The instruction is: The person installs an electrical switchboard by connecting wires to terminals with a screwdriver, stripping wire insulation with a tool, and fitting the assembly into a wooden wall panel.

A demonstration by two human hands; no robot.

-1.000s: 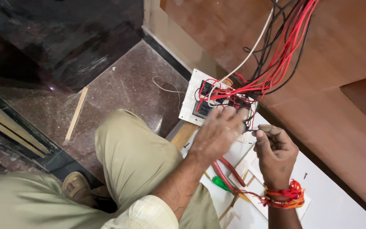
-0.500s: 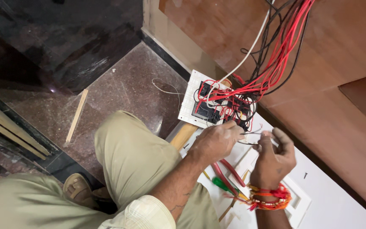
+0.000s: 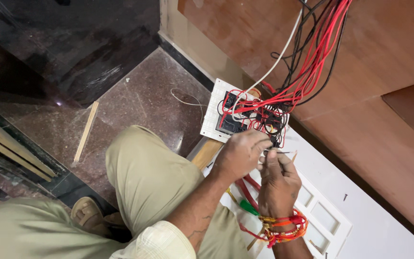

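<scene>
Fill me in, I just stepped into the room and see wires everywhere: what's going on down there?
A person crouches on the floor over a white switch plate crowded with red and black wires that run up the wooden panel. The left hand and right hand meet just below the plate, pinching a thin wire end between them. A green-handled tool lies on the white board beneath the hands, and a wooden strip lies on the floor.

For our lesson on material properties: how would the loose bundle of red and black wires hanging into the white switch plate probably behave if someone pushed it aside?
The red and black wires curve and sag, so they would likely flex rather than stay stiff. Being fixed at the white switch plate, they would probably spring back partly. They look thin, so likely light, and the plate might shift with them.
</scene>
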